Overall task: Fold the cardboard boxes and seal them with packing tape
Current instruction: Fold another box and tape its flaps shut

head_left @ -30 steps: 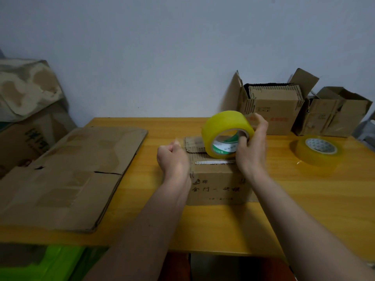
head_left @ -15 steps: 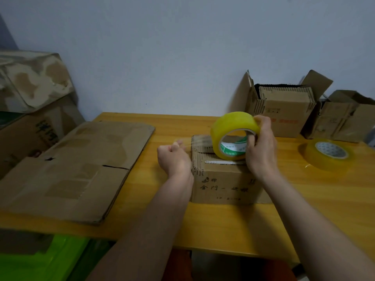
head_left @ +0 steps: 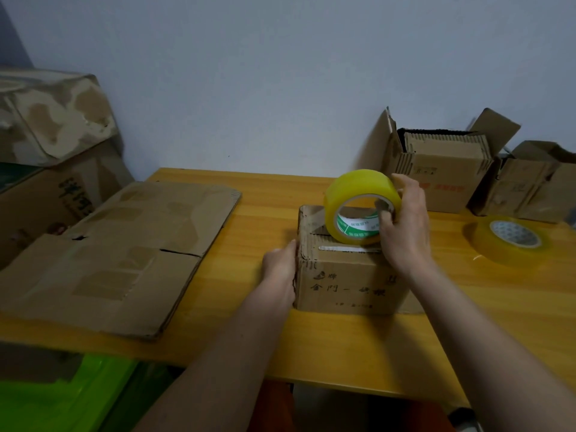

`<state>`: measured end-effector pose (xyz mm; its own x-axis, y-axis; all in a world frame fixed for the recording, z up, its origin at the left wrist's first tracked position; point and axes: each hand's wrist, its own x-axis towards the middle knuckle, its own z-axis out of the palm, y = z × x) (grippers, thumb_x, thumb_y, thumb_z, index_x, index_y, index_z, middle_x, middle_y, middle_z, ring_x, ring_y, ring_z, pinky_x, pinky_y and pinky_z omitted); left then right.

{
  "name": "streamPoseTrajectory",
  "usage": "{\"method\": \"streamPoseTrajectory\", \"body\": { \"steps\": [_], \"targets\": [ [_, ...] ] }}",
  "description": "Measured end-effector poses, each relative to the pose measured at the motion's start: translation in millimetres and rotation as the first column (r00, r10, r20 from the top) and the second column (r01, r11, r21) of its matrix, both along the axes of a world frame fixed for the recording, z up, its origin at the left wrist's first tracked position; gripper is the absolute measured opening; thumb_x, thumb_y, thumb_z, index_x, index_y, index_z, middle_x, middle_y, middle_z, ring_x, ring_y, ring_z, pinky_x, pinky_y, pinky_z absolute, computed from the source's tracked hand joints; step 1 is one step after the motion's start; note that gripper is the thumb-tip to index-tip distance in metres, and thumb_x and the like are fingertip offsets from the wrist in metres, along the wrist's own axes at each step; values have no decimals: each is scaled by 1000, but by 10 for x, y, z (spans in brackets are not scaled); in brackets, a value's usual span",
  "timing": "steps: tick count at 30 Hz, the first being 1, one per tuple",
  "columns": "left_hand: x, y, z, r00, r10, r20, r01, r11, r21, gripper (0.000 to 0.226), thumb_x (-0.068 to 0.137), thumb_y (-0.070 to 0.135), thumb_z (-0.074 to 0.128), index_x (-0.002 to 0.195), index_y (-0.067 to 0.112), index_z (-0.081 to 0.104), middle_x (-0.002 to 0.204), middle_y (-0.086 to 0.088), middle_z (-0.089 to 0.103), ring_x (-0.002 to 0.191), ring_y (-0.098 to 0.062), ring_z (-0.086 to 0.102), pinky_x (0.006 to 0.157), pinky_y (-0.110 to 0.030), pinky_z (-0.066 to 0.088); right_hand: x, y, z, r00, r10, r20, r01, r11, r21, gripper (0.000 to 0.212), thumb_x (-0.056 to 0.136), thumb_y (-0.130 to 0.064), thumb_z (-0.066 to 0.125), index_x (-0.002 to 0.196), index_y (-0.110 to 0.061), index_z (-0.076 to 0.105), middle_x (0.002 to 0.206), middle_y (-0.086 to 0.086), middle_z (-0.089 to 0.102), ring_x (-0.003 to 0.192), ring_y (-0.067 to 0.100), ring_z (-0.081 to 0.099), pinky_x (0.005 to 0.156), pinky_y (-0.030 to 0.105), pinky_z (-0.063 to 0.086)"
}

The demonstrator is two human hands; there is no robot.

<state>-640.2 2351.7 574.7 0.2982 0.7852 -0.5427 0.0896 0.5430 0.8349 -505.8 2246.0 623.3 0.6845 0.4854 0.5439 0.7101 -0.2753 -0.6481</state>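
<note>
- A small cardboard box (head_left: 349, 275) stands on the yellow wooden table (head_left: 343, 347), near the middle, with its top flaps folded down.
- The right hand (head_left: 405, 226) grips a yellow roll of packing tape (head_left: 358, 198); the fingers curl round the rim and into the core. The roll stands on its edge on the top of the box, near the right side.
- The left hand (head_left: 280, 266) presses against the left wall of the box. Its fingers are on the box side and I cannot tell if they are straight or curled.
- A second tape roll (head_left: 508, 241) lies flat on the table, at the right, well apart from the box.
- Two open boxes (head_left: 442, 179) stand at the back right, against the wall.
- A stack of flattened cardboard (head_left: 124, 254) lies on the left part of the table.
- More large cartons (head_left: 53, 126) stand at the far left, beside the table.
</note>
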Motion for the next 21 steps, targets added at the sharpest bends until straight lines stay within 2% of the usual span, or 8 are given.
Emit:
{"method": "streamPoseTrajectory", "body": {
  "steps": [2,4,6,8,10,13,18,21],
  "targets": [
    [-52,6,-28,996,-22,-87,25,999,30,45,87,42,67,107,1,63,104,-16,69,82,-29,65,61,-33,53,18,-10,-5,1000,-17,-11,17,1000,2,57,87,1,52,138,-18,35,127,8,43,96,5,36,80,23,32],
    [-80,48,-50,985,26,-168,14,973,232,55,89,38,66,128,2,50,128,-13,57,110,-27,57,80,-34,50,14,-6,-12,1000,-18,-17,18,1000,-1,58,87,1,53,138,-18,35,127,8,42,97,5,35,81,23,32],
    [-115,24,-4,990,-64,-123,123,813,570,59,96,45,52,144,17,34,151,-4,35,131,-15,37,98,-31,36,-3,1,-20,1000,-16,-22,16,1000,1,58,87,0,54,138,-19,34,128,8,43,97,6,36,82,24,32],
    [-129,-51,90,922,-350,-164,354,594,723,80,87,71,37,152,30,14,161,10,11,142,-8,15,112,-39,22,-6,0,-23,998,-9,-54,10,1000,14,58,88,-3,55,139,-20,33,128,8,46,102,11,43,84,26,35],
    [-105,-38,146,770,-477,-425,616,377,692,107,70,89,33,154,33,-2,161,15,-8,147,-8,-3,117,-44,7,-5,-16,-22,993,14,-120,-11,1000,29,58,90,-6,55,140,-20,30,119,5,52,106,20,49,85,32,41],
    [-73,45,218,537,-274,-798,843,129,523,127,61,94,38,153,21,-11,159,7,-19,146,-11,-14,116,-37,-7,-16,-34,-8,984,60,-169,-60,998,6,57,93,-11,54,142,-20,26,97,-5,49,94,18,48,82,39,45],
    [-73,37,317,316,-54,-947,948,48,313,130,58,98,21,152,16,-14,160,2,-19,147,-14,-15,118,-55,-8,83,-81,79,984,131,-124,-136,990,-31,60,94,-6,49,144,-19,21,114,-2,49,105,18,48,85,32,37],
    [-62,14,359,267,-28,-963,963,42,266,133,53,99,13,153,16,-13,160,1,-18,147,-15,-14,116,-57,-8,123,-110,119,991,123,-54,-127,987,-93,59,93,-4,49,143,-17,22,130,9,50,115,27,50,85,32,36]
  ]
}}
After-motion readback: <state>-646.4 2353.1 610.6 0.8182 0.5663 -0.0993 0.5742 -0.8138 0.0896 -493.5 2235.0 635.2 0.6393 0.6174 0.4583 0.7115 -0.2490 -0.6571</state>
